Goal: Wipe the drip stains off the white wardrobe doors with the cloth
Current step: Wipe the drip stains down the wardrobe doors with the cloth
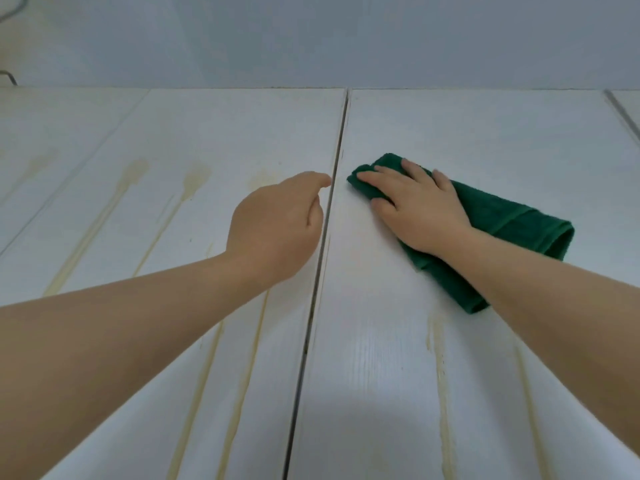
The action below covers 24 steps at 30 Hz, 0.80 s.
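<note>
Forearms: two bare forearms, the left forearm (104, 341) and the right forearm (554, 313), reach in from the bottom corners, nearest the lens.
Left door (242, 126): white, streaked with yellowish drip stains (194, 178) running toward the lower edge of the frame.
Left hand (277, 220): centre frame, fingers loosely curled and grasping nothing, one fingertip just beside the seam (311, 323); contact with the door cannot be told.
Right door (450, 126): white, with fainter drips (440, 358) in the lower right.
Right hand (419, 209): fingers spread and flat, pressing the cloth against the right door.
Cloth (512, 220): dark green and folded, lying on the right door right of centre; its long axis runs from upper left to lower right, the narrow end pointing at the seam.
Hidden: the cloth's middle lies under the hand and wrist.
Surroundings: a pale wall (311, 39) across the top; a metal object (10, 77) at the upper left edge, cut off and hard to make out.
</note>
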Each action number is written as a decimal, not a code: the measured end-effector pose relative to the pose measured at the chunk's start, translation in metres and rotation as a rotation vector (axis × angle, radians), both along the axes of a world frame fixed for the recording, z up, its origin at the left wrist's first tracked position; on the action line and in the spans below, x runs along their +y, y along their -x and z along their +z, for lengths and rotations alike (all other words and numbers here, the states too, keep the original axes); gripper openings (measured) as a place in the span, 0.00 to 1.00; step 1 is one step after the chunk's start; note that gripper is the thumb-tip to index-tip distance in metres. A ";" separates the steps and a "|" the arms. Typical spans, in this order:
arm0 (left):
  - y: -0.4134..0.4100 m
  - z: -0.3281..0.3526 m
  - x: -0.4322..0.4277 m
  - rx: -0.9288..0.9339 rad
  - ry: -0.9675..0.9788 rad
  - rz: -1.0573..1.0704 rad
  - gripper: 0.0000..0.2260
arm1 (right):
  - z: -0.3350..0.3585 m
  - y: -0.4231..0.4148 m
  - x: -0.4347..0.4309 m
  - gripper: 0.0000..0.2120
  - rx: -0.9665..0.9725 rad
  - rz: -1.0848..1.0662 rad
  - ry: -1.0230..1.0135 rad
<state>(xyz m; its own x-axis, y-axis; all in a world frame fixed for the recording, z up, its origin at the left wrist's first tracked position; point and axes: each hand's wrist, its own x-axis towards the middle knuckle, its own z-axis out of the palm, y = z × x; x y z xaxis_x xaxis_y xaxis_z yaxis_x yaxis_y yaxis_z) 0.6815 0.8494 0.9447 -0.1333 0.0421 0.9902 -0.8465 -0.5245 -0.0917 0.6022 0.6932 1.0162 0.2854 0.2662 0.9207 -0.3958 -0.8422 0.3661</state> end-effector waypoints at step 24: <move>0.013 -0.026 -0.062 -0.006 -0.347 0.177 0.38 | -0.059 0.073 -0.091 0.22 -0.097 -0.009 -0.081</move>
